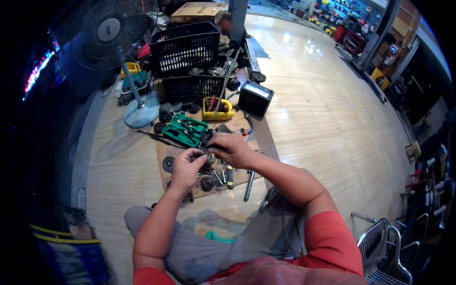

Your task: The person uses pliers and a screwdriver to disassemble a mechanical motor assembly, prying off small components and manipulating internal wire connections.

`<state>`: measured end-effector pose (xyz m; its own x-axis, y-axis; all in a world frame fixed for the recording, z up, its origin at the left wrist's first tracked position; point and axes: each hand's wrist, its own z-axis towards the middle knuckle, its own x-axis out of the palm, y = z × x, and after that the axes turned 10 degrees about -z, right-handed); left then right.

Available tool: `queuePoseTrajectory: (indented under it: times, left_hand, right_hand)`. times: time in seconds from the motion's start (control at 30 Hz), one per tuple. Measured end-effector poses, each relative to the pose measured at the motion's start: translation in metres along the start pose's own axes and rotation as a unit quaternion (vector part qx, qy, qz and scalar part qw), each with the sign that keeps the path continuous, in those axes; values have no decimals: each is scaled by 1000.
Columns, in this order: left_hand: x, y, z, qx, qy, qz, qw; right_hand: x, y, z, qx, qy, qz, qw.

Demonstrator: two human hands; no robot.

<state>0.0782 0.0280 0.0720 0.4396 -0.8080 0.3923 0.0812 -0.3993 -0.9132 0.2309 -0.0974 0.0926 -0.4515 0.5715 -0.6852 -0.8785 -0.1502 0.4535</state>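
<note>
My left hand [186,166] is closed, its thumb and fingers pinching a small dark, roundish metal part [207,156]. Against the same spot, my right hand [232,149] is bent inward with fingertips pressed together; what they grip is too small to tell. Both hands are above a stained cardboard sheet [164,179] on the floor. A black toothed gear-like part [207,184], a black round disc [168,164] and a yellow-and-black handled tool [230,177] lie near them. Just beyond my left hand sits an opened green tool case [184,129] with several tools inside.
A yellow cut-open container [230,114] holds reddish parts. Behind it are black plastic crates [185,52] and a black battery [256,99]. A standing fan [135,85] is at the left, a metal chair [380,247] at the lower right. A metal tube [249,185] lies beside my right leg.
</note>
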Motion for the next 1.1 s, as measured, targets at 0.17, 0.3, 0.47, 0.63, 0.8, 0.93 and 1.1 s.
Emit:
queuePoseTrajectory:
  times: [0.17, 0.3, 0.47, 0.63, 0.8, 0.93, 1.1]
  left_hand:
    - [-6, -2, -1, 54, 7, 176, 983]
    - [3, -7, -6, 72, 0, 297, 952]
    - [-3, 3, 0, 53, 18, 281, 958]
    - [6, 4, 1, 8, 22, 89, 996]
    - [2, 11, 18, 107, -19, -147, 983]
    - [-7, 2, 21, 135, -31, -167, 976]
    - [0, -3, 29, 119, -24, -239, 963]
  right_hand:
    - [-22, -2, 4, -63, 121, -93, 986]
    - [-37, -4, 7, -35, 190, -120, 974]
    - [-34, -6, 7, -9, 186, -87, 979]
    - [-18, -7, 0, 105, 116, 74, 985]
    - [34, -2, -17, 244, 94, 364, 894]
    - [33, 15, -6, 257, 98, 312, 909]
    - [30, -4, -7, 187, 42, 153, 969]
